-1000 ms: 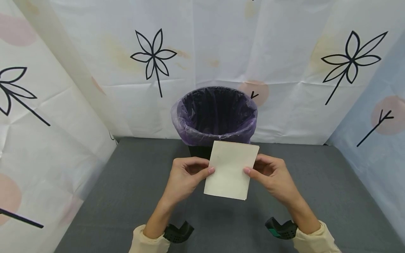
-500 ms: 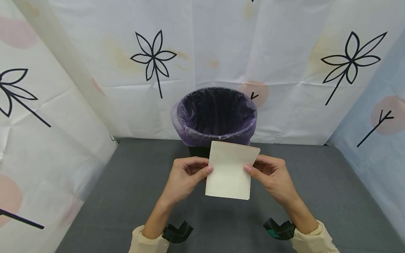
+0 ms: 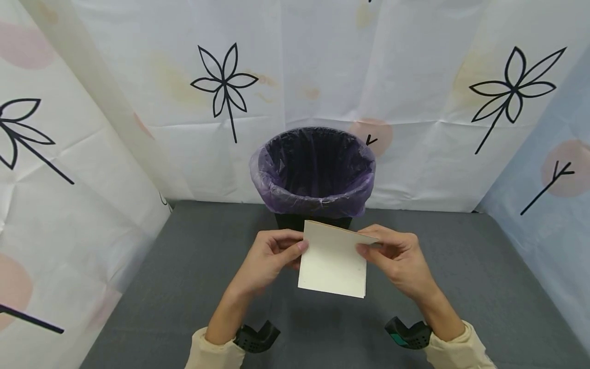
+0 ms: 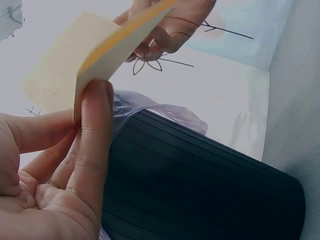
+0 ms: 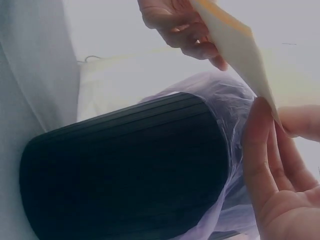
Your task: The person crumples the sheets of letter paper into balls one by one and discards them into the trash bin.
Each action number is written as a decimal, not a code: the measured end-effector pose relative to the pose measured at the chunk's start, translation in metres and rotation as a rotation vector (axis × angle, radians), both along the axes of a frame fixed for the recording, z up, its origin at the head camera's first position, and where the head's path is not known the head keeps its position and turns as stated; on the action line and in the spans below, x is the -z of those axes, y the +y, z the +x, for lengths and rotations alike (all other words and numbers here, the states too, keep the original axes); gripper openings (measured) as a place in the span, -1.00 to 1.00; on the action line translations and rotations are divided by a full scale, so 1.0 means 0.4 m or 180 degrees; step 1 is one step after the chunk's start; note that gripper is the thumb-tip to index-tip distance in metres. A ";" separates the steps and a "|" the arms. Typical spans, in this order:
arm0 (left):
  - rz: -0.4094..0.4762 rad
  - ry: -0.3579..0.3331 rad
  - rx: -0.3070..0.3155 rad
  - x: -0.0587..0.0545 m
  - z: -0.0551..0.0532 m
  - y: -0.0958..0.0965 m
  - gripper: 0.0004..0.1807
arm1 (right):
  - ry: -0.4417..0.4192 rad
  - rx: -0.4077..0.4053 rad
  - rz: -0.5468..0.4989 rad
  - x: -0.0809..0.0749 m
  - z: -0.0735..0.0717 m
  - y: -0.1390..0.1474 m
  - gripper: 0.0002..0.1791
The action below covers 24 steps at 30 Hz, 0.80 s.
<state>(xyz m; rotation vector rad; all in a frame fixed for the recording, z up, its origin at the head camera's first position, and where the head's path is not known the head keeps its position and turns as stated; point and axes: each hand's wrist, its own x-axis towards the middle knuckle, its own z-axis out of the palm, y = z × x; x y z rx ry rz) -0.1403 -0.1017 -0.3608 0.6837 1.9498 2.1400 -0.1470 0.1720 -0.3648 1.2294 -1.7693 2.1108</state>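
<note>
Hanging in midair, a cream, rectangular, layered paper [image 3: 334, 265] is pinched at its left edge by the left hand [image 3: 270, 258] and at its right edge by the right hand [image 3: 397, 258], near a black ribbed bin [image 3: 290, 222] lined with translucent purple plastic [image 3: 318, 205].

Left fingers [image 3: 285, 235] pinching, right fingers [image 3: 383, 233] pinching, forearms [image 3: 227, 314] angled inward
</note>
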 end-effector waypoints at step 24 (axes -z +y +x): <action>0.0361 -0.0963 0.0170 -0.017 0.000 0.018 -0.35 | 0.0735 0.0792 0.0507 -0.010 0.003 -0.002 -0.40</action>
